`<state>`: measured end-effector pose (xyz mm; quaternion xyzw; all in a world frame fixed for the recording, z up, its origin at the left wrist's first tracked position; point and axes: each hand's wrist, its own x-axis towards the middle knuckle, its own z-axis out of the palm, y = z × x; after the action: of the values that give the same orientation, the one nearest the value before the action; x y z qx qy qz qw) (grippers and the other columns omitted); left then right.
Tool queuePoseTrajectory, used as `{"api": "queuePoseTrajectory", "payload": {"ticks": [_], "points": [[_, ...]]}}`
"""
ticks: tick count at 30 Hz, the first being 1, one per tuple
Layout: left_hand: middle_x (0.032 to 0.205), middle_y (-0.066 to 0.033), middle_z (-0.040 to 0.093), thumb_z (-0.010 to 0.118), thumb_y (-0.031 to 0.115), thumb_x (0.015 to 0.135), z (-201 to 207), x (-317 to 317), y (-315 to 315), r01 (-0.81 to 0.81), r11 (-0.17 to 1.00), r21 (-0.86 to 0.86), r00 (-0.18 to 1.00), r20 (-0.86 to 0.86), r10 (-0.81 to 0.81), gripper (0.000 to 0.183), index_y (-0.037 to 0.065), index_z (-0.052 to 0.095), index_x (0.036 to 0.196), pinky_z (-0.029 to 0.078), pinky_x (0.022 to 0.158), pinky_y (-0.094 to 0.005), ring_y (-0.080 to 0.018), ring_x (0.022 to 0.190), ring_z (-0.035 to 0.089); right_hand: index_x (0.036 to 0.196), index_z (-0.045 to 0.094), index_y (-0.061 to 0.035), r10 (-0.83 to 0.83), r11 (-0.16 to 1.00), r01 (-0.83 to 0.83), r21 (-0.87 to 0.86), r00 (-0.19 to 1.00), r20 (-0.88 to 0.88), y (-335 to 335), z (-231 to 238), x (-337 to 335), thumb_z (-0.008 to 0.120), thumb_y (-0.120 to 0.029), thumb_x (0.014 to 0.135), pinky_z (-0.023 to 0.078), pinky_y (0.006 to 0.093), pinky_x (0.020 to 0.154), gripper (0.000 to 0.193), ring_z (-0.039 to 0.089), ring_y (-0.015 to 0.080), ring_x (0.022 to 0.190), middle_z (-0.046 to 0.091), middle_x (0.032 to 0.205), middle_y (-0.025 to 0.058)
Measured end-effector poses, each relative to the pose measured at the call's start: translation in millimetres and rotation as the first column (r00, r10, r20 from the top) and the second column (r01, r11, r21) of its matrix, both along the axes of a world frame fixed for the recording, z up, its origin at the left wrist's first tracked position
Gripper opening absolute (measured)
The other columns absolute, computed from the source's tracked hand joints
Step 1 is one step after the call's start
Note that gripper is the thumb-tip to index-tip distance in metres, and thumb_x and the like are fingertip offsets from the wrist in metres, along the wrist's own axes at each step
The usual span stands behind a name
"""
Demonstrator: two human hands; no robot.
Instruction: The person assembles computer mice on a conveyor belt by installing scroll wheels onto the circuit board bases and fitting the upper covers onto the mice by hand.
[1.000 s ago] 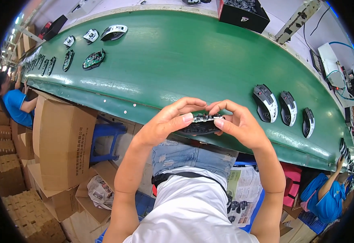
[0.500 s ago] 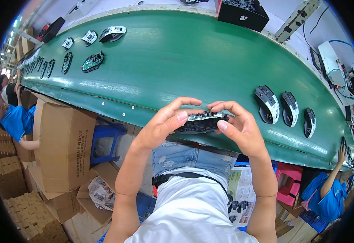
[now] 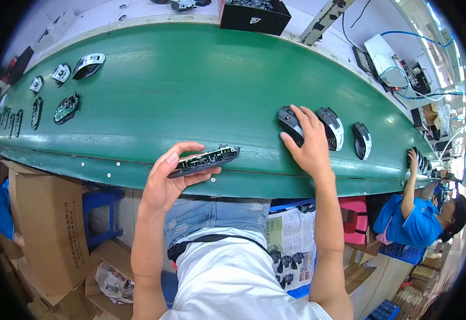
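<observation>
My left hand [image 3: 161, 184] is closed around the edge of a mouse base [image 3: 207, 161] with its circuit board and small parts showing. It is held tilted just above the near edge of the green belt. To the right, my right hand [image 3: 313, 143] lies over a black and grey computer mouse [image 3: 289, 120]. Its thumb is at the near left side and its fingers reach across the top, hiding much of the shell. Right beside that hand stands a second mouse [image 3: 332, 128], and farther right a third mouse [image 3: 362, 141].
On the green belt [image 3: 179, 96], white-and-black mouse shells [image 3: 89, 66] and open circuit-board bases [image 3: 66, 109] lie at the left. A black box [image 3: 255, 20] of small parts stands on the far ledge. A co-worker in blue [image 3: 417, 218] reaches onto the belt at right. Cardboard boxes [image 3: 46, 229] stand lower left.
My right hand has let go of the mouse base and moved right onto a mouse on the belt. The left hand keeps the base. The whole view has swung to the right.
</observation>
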<state>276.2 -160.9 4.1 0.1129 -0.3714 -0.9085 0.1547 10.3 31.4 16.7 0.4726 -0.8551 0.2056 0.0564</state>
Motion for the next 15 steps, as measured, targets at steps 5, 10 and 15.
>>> {"api": "queuePoseTrajectory", "payload": {"ticks": [5, 10, 15], "points": [[0.117, -0.0304, 0.062, 0.044, 0.035, 0.099, 1.0, 1.2, 0.1, -0.04, 0.999, -0.005, 0.999, 0.021, 0.04, 0.052, -0.008, 0.045, 0.129, 0.057, 0.092, -0.041, -0.0385, 0.106, 0.067, 0.137, 0.052, -0.006, 0.184, 0.894, 0.166, -0.416, 0.71, 0.68, 3.7, 9.7, -5.6, 0.065, -0.022, 0.093, 0.047, 0.0376, 0.098, 0.049, 0.06, 0.027, 0.115, 0.06, 0.128, 0.0149], [0.116, -0.0307, 0.063, 0.046, 0.041, 0.097, 0.3, -0.1, 1.5, -0.078, 0.996, -0.041, 0.996, 0.046, 0.08, 0.059, -0.009, 0.045, 0.128, 0.058, 0.09, -0.0398, -0.0387, 0.104, 0.068, 0.137, 0.05, -0.0063, 0.773, 0.589, 0.678, -0.44, -0.312, 0.553, 18.0, 7.2, 21.8, 0.038, -0.047, 0.102, 0.051, 0.0464, 0.085, 0.055, 0.057, 0.0378, 0.112, 0.057, 0.13, 0.0166], [0.116, -0.0319, 0.062, 0.045, 0.042, 0.097, 0.4, 1.8, 1.7, -0.085, 0.995, -0.048, 0.995, 0.051, 0.087, 0.061, -0.009, 0.043, 0.129, 0.058, 0.089, -0.0391, -0.0387, 0.104, 0.068, 0.138, 0.049, -0.0058, 0.812, 0.564, 0.705, -0.43, -0.377, 0.446, 6.7, 7.6, 51.2, 0.038, -0.047, 0.102, 0.05, 0.0443, 0.082, 0.056, 0.056, 0.0369, 0.108, 0.054, 0.133, 0.017]]}}
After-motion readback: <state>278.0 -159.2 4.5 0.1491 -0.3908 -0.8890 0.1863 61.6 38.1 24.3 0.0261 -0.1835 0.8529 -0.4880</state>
